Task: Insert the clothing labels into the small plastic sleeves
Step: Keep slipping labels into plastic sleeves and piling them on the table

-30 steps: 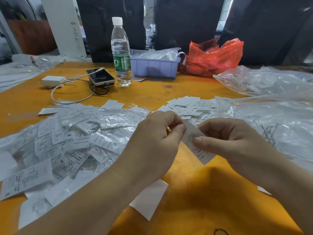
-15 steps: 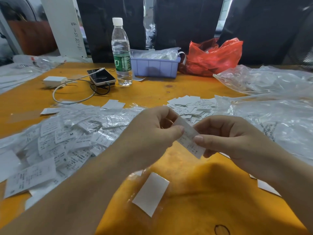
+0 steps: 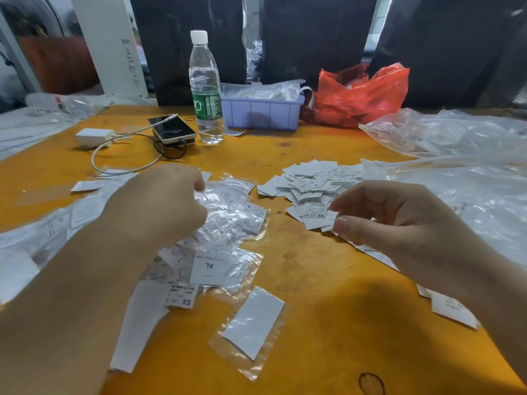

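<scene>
Curled fingers of the left hand reach into the pile of filled plastic sleeves; what they grip cannot be told. The right hand hovers loosely curled, holding nothing, just above the loose clothing labels on the orange table.

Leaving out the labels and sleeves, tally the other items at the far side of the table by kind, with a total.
Water bottle: 1
Phone: 1
White charger: 1
Purple bin: 1
Red plastic bag: 1
Total: 5
</scene>
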A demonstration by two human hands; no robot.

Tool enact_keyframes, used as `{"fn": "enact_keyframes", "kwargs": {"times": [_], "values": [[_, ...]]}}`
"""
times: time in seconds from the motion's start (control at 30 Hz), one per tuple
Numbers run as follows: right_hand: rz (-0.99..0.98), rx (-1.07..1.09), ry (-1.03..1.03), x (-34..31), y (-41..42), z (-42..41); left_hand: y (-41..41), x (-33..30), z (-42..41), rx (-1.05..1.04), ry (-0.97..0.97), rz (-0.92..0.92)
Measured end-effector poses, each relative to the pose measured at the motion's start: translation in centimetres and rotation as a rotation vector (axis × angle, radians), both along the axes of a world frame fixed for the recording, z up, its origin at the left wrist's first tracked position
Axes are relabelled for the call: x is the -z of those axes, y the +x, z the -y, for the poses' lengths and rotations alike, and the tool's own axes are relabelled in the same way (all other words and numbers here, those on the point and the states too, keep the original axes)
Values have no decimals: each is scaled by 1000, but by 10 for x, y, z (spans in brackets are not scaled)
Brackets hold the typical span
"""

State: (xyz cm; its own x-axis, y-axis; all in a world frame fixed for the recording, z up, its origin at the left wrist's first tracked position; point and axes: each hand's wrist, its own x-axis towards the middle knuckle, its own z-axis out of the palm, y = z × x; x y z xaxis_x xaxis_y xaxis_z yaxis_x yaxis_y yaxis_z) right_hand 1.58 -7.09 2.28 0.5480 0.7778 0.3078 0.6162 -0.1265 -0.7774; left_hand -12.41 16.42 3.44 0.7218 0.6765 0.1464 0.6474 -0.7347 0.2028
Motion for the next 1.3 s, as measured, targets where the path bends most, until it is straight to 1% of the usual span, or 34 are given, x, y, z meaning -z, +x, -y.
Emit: {"fn": "enact_keyframes", "kwargs": {"times": [0.07,0.13,0.17,0.27,0.33,0.43,0.57,0.6,0.67,0.77,0.83,0.9,1.0,1.07,1.13,1.23,1.27,1.3], "values": [[11,-9,4,-1,0,0,2,3,0,3,89,74],[15,-14,14,0,0,0,6,5,12,85,94,165],[17,-14,20,0,0,1,8,8,21,159,75,177],[76,8,35,0,0,1,14,19,54,439,15,106],[171,60,56,-3,0,3,16,25,70,576,-1,60],[361,195,68,-11,9,8,20,31,81,675,8,56],[468,367,-37,-12,19,10,24,37,86,756,-9,57],[466,386,-63,-10,19,9,24,39,87,770,-4,54],[386,387,-143,-7,20,8,25,41,89,784,12,52],[241,336,-286,-1,21,5,26,42,90,787,29,51],[195,288,-348,2,18,2,27,43,89,787,18,42],[189,257,-377,4,17,0,26,42,87,781,-3,21],[169,257,-351,1,18,1,25,38,82,767,-62,1],[166,238,-322,0,18,2,23,33,75,731,-115,54],[160,205,-291,1,16,2,22,26,68,696,-152,176],[180,169,-301,1,14,2,28,16,64,653,-96,422],[203,162,-307,0,14,1,31,13,64,622,-73,458],[237,159,-309,-2,14,1,35,12,66,595,-52,455]]}}
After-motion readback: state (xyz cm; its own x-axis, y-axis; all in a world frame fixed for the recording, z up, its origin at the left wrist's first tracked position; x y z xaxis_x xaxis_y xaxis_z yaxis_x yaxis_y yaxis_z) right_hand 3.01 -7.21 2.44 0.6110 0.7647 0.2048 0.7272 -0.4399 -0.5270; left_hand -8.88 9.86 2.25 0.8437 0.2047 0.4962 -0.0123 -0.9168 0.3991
